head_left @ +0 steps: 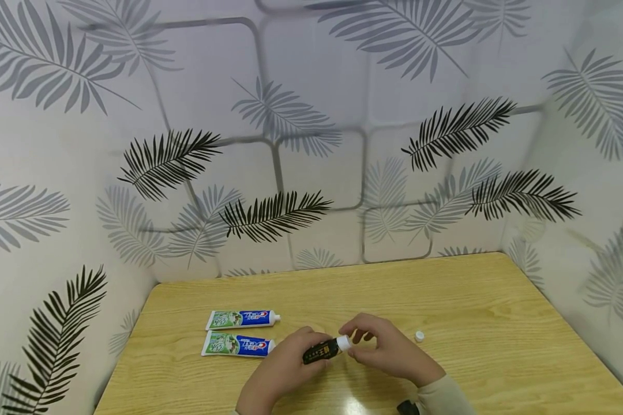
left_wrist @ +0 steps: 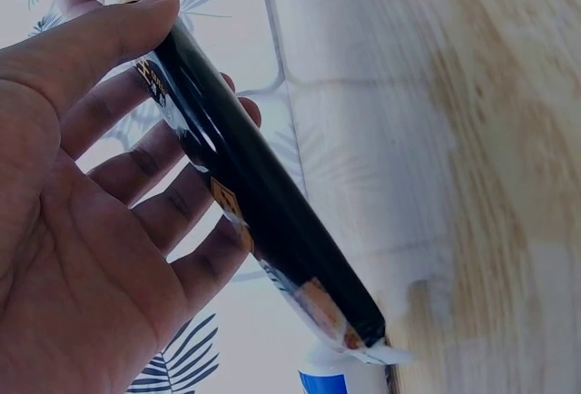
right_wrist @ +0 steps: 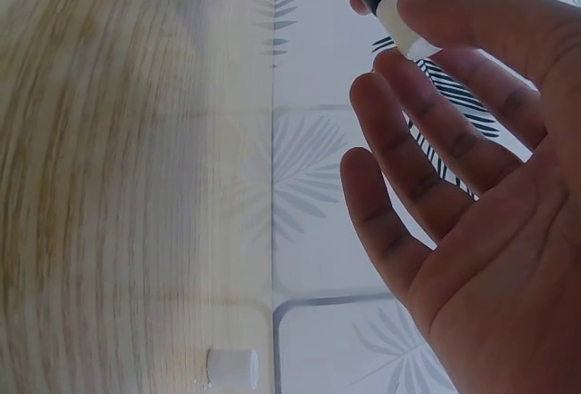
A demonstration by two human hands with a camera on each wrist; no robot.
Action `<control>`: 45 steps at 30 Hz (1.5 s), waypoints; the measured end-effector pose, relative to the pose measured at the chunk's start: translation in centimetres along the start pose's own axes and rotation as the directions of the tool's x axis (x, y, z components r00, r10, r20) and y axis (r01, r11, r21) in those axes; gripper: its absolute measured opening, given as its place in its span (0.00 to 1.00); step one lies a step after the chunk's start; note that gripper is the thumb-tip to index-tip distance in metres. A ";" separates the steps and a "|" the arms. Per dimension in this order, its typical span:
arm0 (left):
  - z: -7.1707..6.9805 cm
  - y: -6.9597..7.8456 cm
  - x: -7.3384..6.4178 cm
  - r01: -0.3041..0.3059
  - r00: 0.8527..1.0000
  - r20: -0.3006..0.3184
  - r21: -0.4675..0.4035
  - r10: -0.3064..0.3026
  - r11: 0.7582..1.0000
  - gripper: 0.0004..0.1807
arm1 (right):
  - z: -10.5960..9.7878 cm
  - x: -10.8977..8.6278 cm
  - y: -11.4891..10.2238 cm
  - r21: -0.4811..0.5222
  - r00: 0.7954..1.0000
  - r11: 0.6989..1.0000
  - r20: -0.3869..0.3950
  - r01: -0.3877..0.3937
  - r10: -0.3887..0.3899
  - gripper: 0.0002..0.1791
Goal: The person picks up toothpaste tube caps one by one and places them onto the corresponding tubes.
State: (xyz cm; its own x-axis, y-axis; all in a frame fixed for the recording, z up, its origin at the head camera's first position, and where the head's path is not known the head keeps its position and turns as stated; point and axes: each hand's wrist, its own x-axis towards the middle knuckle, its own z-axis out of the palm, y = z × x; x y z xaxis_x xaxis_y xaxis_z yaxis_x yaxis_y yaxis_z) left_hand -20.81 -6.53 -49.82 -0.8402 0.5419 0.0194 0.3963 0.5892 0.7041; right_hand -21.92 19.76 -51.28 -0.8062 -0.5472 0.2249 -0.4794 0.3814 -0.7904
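My left hand [head_left: 285, 363] grips a black toothpaste tube [head_left: 320, 351] with gold lettering, holding it tilted over the table. In the left wrist view the thumb presses near the neck of the tube, and the fingers lie behind its body. The white cap [right_wrist: 407, 22] sits at the tube's upper end. My right hand [head_left: 386, 349] pinches this cap between thumb and fingers, the other fingers spread loosely below it. To the left of the hands lie two green, white and blue Crest toothpaste tubes, a far one [head_left: 241, 319] and a near one [head_left: 239, 344], noses pointing right.
A small loose white cap [head_left: 419, 336] lies on the wooden table [head_left: 498, 323], right of my right hand. The far Crest tube shows a narrow bare nozzle. Leaf-patterned wall covering [head_left: 316, 173] rises behind the table and at both sides.
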 end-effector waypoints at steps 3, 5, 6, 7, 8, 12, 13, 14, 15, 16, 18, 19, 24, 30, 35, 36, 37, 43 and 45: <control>0.1 -0.1 0.0 -0.006 1.000 -0.003 0.004 0.006 1.000 0.15 | 0.1 0.0 -0.1 -0.005 1.000 1.000 0.010 -0.028 0.028 0.15; 0.1 -0.1 -0.1 -0.006 1.000 -0.006 0.005 0.006 1.000 0.15 | 0.1 0.0 -0.2 -0.017 0.998 0.998 0.011 -0.057 0.057 0.14; 0.1 -0.2 -0.1 -0.007 1.000 -0.007 0.006 0.007 1.000 0.15 | 0.1 0.1 -0.3 -0.024 0.997 0.997 0.012 -0.073 0.073 0.14; 0.1 -0.1 -0.1 -0.005 1.000 -0.008 0.005 0.005 1.000 0.14 | 0.1 0.1 -0.4 -0.029 0.996 0.995 0.014 -0.091 0.092 0.13; 0.1 -0.2 -0.1 -0.002 1.000 -0.008 0.006 0.002 1.000 0.14 | 0.1 0.1 -0.5 -0.037 0.994 0.993 0.016 -0.108 0.109 0.13; 0.1 -0.1 -0.1 -0.002 1.000 -0.004 0.014 0.002 1.000 0.15 | 0.0 0.3 -0.7 -0.051 0.984 0.984 0.031 -0.172 0.173 0.13; 0.1 -0.1 -0.1 -0.002 1.000 -0.003 0.017 0.002 1.000 0.15 | 0.0 0.3 -0.7 -0.051 0.982 0.981 0.035 -0.185 0.187 0.14; 0.1 -0.1 -0.1 -0.001 1.000 -0.001 0.020 0.001 1.000 0.15 | 0.0 0.4 -0.7 -0.052 0.980 0.980 0.036 -0.194 0.196 0.15; 0.1 -0.2 -0.1 -0.001 1.000 0.000 0.021 0.001 1.000 0.15 | 0.0 0.3 -0.7 -0.048 0.979 0.979 0.035 -0.200 0.202 0.17; 0.1 -0.2 -0.1 -0.002 1.000 0.001 0.020 0.002 1.000 0.15 | 0.0 0.3 -0.6 -0.044 0.979 0.979 0.035 -0.200 0.202 0.18; 0.1 -0.2 -0.1 -0.005 1.000 0.002 0.018 0.005 1.000 0.15 | 0.1 0.3 -0.5 -0.032 0.982 0.982 0.028 -0.186 0.187 0.19; 0.1 -0.2 -0.1 -0.005 1.000 0.001 0.017 0.005 1.000 0.15 | 0.1 0.2 -0.4 -0.025 0.985 0.985 0.023 -0.170 0.171 0.19; 0.1 -0.2 -0.1 -0.020 1.000 0.001 -0.009 0.020 1.000 0.14 | 0.3 0.0 -0.1 -0.003 0.998 0.998 0.012 -0.062 0.062 0.20; 0.1 -0.1 0.0 -0.035 0.999 0.001 -0.023 0.035 0.999 0.14 | 0.2 0.0 -0.2 0.029 0.999 0.999 0.029 -0.032 0.032 0.20; 0.2 -0.3 0.0 -0.037 0.999 0.007 -0.027 0.037 0.999 0.14 | 0.3 0.1 -0.3 0.057 0.996 0.996 0.053 -0.069 0.066 0.16; 0.2 -0.3 0.0 -0.036 0.999 0.009 -0.028 0.036 0.999 0.14 | 0.3 0.1 -0.3 0.057 0.996 0.996 0.056 -0.074 0.071 0.15; 0.2 -0.3 0.0 -0.036 0.999 0.012 -0.028 0.036 0.999 0.14 | 0.3 0.1 -0.3 0.056 0.995 0.995 0.058 -0.079 0.076 0.15; 0.2 -0.2 0.1 -0.019 1.000 0.021 -0.025 0.019 1.000 0.15 | 0.3 0.2 -0.5 0.029 0.992 0.993 0.062 -0.115 0.113 0.12; 0.1 -0.2 0.1 -0.007 1.000 0.020 -0.019 0.008 1.000 0.15 | 0.3 0.3 -0.6 0.011 0.989 0.991 0.060 -0.134 0.133 0.12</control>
State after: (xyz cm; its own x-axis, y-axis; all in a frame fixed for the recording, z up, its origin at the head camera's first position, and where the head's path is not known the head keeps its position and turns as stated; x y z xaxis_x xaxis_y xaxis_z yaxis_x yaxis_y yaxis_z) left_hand -20.93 -6.52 -50.06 -0.8296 0.5582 0.0106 0.3954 0.5741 0.7170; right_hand -21.78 19.20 -50.91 -0.8405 -0.5354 0.0827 -0.3630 0.4432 -0.8197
